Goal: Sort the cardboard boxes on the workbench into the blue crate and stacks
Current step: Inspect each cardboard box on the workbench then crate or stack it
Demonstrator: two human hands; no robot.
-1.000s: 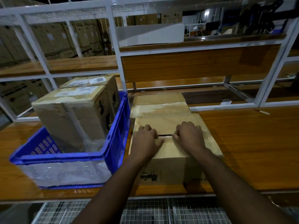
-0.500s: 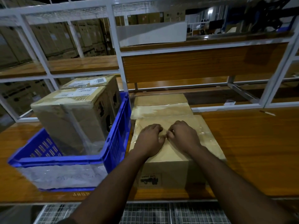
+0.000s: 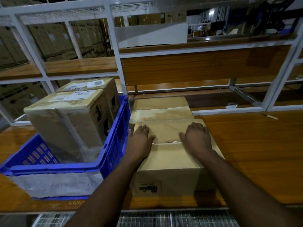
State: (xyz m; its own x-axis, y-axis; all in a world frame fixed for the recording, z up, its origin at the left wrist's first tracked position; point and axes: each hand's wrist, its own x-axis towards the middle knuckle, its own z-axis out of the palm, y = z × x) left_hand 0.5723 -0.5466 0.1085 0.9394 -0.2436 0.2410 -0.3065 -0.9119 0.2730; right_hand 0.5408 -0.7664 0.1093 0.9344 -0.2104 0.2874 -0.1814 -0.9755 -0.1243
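A: Where do we stand with the near box (image 3: pixel 173 163)?

B: It sits on the workbench (image 3: pixel 255 145) at about six o'clock from the middle of our view, just beside the blue crate (image 3: pixel 113 145), which lies at eight o'clock. Our left hand (image 3: pixel 141 140) rests flat on the box's top near its left edge, fingers fairly straight and holding nothing. Our right hand (image 3: pixel 196 138) rests on the top toward the right edge, fingers spread and lightly bent, thumb by the taped seam (image 3: pixel 167 142); it grips nothing either.

A: And the other boxes?

B: Two tall boxes (image 3: pixel 68 125) stand upright in the crate, one behind the other. A second flat box (image 3: pixel 161 108) lies at twelve o'clock from ours, touching it or nearly so.

A: So how do we take this one well?

B: We judge that we should slide both palms out over the side edges and down, so we clamp the walls evenly, not the taped flaps. We lift straight up first, since the crate wall is close at nine o'clock and could snag the corner.

A: Where to?

B: Probably onto the flat box behind, as the crate looks rather full.
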